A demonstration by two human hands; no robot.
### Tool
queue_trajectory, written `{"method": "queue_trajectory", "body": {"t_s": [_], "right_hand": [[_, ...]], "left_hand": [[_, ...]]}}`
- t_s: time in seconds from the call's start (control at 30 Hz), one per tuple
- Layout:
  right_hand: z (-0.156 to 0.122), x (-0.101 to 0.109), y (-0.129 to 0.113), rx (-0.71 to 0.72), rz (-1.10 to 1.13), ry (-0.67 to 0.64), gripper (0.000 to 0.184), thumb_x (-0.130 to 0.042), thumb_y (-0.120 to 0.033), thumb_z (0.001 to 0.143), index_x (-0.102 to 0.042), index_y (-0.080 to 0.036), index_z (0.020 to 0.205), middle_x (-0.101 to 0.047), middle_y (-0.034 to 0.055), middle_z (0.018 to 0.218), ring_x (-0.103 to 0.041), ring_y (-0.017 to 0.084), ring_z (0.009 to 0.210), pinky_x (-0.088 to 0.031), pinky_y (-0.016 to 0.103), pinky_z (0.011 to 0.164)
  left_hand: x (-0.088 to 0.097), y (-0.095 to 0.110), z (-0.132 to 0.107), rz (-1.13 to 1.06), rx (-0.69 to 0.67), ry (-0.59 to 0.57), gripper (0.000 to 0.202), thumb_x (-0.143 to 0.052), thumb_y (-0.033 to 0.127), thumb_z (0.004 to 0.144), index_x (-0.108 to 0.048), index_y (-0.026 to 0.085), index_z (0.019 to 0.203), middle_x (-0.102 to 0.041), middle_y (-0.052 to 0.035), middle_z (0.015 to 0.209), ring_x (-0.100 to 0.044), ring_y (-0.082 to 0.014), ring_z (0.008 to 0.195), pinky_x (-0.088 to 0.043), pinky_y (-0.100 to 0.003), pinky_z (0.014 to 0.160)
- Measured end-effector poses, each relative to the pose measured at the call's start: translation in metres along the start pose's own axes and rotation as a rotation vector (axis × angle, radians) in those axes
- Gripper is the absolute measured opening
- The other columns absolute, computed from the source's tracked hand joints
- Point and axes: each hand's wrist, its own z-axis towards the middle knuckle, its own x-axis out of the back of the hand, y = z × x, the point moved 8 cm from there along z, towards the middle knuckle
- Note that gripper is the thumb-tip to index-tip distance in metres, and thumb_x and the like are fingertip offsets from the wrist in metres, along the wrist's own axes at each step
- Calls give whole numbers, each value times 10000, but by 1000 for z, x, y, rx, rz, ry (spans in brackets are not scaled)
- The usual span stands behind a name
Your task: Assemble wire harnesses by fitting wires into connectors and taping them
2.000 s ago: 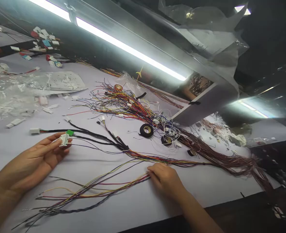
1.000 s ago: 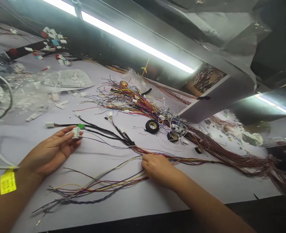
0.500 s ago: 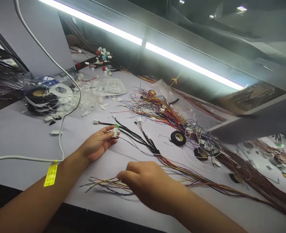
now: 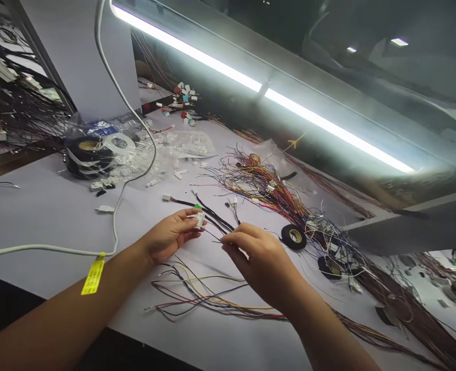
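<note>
My left hand (image 4: pixel 171 236) lies on the white table (image 4: pixel 50 211) and pinches a small white connector (image 4: pixel 199 220) with a green tab between thumb and fingers. Thin black wires run from that connector to the right. My right hand (image 4: pixel 261 260) is raised just right of it, fingers pinched on a thin wire end close to the connector. Below both hands a loose fan of coloured wires (image 4: pixel 197 296) lies spread on the table, leading right into a long harness bundle (image 4: pixel 386 309).
A tangle of coloured wires (image 4: pixel 262 183) lies behind the hands. Black tape rolls (image 4: pixel 293 236) sit to the right, more tape rolls (image 4: pixel 92 152) and plastic bags of connectors to the left. A white cable (image 4: pixel 115 226) with a yellow tag (image 4: pixel 93 276) crosses my left forearm.
My right hand left the loose wires near the table edge and rose to the connector, pinching a wire end. The view swung left; my left hand kept hold of the connector.
</note>
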Motion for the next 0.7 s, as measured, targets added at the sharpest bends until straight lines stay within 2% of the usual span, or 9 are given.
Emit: {"method": "queue_trajectory", "body": {"t_s": [0.07,0.13,0.23,0.33,0.53,0.7], "right_hand": [[4,12,-1,-2,128,194,116,-569,-153,897,-678,-190,913,-634,31,801,-589,135,705,-474,254,654],[8,5,3,-20,174,271,100,-576,-159,893,-670,-191,896,-633,29,792,-592,135,707,-479,253,653],[10,-18,13,-46,145,291,87,-584,-151,883,-663,-185,893,-639,37,794,-602,147,730,-483,263,678],[8,-32,20,-67,72,312,94,-564,-147,885,-646,-185,858,-634,39,772,-597,152,713,-474,267,676],[5,-32,18,-56,-80,344,95,-552,-135,844,-603,-187,783,-624,37,738,-582,162,688,-455,275,666],[5,-34,20,-76,-113,327,102,-538,-133,835,-597,-187,773,-623,30,729,-571,153,665,-442,261,651]], "left_hand": [[-4,-2,-2,-4,9,-40,305,-704,152,817,-624,182,1109,-713,-59,930,-660,-134,865,-523,-249,815],[-8,-2,-4,-14,5,-86,314,-712,140,809,-631,184,1110,-715,-53,921,-659,-132,861,-524,-256,834],[-15,1,-8,-35,-23,-140,293,-717,135,805,-648,187,1085,-707,-37,912,-656,-123,849,-528,-247,825],[-17,1,-10,-44,-27,-139,275,-725,133,797,-657,179,1060,-701,-33,898,-654,-119,841,-531,-233,807],[-17,-2,-9,-32,-4,-99,287,-712,122,803,-642,169,1077,-700,-50,898,-657,-135,850,-538,-248,809],[-16,-2,-9,-30,9,-82,284,-696,109,811,-636,166,1083,-694,-57,913,-655,-134,848,-543,-244,798]]}}
